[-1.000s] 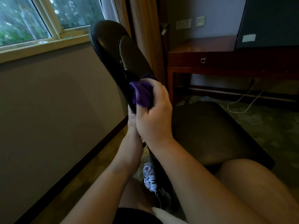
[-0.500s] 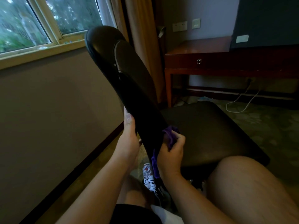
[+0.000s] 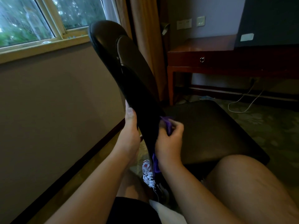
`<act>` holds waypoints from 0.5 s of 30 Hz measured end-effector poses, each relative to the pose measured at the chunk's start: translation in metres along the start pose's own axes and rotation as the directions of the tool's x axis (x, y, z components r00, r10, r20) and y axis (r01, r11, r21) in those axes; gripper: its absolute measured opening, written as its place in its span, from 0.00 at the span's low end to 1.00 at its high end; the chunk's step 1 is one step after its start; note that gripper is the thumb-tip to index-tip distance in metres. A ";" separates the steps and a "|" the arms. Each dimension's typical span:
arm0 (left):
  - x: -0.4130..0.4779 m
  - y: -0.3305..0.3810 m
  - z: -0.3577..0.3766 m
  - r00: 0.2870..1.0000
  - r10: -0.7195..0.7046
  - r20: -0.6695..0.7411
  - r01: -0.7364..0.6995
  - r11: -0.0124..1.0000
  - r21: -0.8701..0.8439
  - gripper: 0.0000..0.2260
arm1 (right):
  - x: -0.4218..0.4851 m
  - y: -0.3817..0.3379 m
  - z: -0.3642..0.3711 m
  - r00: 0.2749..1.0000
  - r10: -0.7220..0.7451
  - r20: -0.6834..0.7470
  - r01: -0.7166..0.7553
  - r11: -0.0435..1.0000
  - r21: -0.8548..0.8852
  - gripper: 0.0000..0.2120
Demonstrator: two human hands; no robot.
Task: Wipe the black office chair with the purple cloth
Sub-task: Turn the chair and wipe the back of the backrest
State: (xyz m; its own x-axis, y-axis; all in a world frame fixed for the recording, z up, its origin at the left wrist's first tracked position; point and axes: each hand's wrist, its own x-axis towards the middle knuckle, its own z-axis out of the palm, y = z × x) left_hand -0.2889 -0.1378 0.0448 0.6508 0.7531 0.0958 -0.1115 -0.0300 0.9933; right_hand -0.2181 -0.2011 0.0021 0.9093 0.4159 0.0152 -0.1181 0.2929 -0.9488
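Note:
The black office chair's backrest rises edge-on at centre, its seat spreading to the right. My left hand grips the backrest's left side near its lower part, thumb up along the edge. My right hand presses the bunched purple cloth against the backrest's right face, low down near the seat. A tail of the cloth hangs below my wrist.
A beige wall and a window lie to the left. A red-brown wooden desk with a dark screen stands at the back right, a white cable on the carpet below it. My bare knee and a patterned shoe sit near the chair's base.
My right hand has slid the cloth from mid-backrest down to its lower part beside the seat, then shifted little. My left hand keeps its grip.

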 end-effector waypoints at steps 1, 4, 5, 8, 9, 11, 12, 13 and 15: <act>0.001 -0.001 0.000 1.000 0.005 -0.001 -0.005 1.000 -0.001 0.30 | 0.000 -0.014 0.004 0.995 -0.075 0.058 0.076 0.997 -0.019 0.09; 0.003 -0.003 -0.003 0.999 0.013 0.037 -0.014 1.000 0.006 0.34 | 0.002 -0.045 0.014 0.936 -0.237 0.260 0.238 0.971 0.026 0.12; 0.003 -0.003 -0.003 0.999 0.023 0.049 -0.024 1.000 0.019 0.33 | 0.003 -0.050 0.016 0.912 -0.280 0.302 0.277 0.959 0.051 0.12; 0.002 -0.005 -0.004 0.998 0.024 0.058 -0.025 1.000 0.016 0.30 | 0.004 -0.039 0.016 0.875 -0.403 0.270 0.402 0.914 0.061 0.12; 0.002 -0.006 -0.005 0.999 0.009 0.053 -0.009 1.000 -0.007 0.30 | 0.004 -0.025 0.014 0.880 -0.418 0.225 0.423 0.906 0.027 0.13; 0.002 -0.007 -0.003 0.999 -0.024 0.039 0.025 0.999 -0.033 0.30 | 0.000 0.008 0.007 0.926 -0.356 0.126 0.360 0.933 -0.013 0.15; 0.002 -0.007 -0.002 0.999 -0.025 0.027 0.025 0.999 -0.026 0.29 | -0.003 0.024 0.002 0.951 -0.298 0.079 0.300 0.954 -0.022 0.16; 0.002 -0.007 -0.002 1.000 -0.020 0.018 0.021 1.000 -0.017 0.28 | -0.006 0.038 -0.003 0.971 -0.238 0.028 0.238 0.971 -0.029 0.17; 0.002 -0.006 -0.001 1.000 -0.019 0.016 0.019 1.000 -0.009 0.27 | -0.012 0.064 -0.011 0.996 -0.072 -0.053 0.072 0.997 -0.003 0.18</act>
State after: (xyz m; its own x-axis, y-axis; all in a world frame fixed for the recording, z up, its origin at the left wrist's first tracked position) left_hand -0.2879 -0.1358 0.0391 0.6648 0.7429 0.0782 -0.1061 -0.0098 0.9943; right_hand -0.2322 -0.1967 -0.0621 0.9352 0.3477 0.0672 -0.0510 0.3200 -0.9460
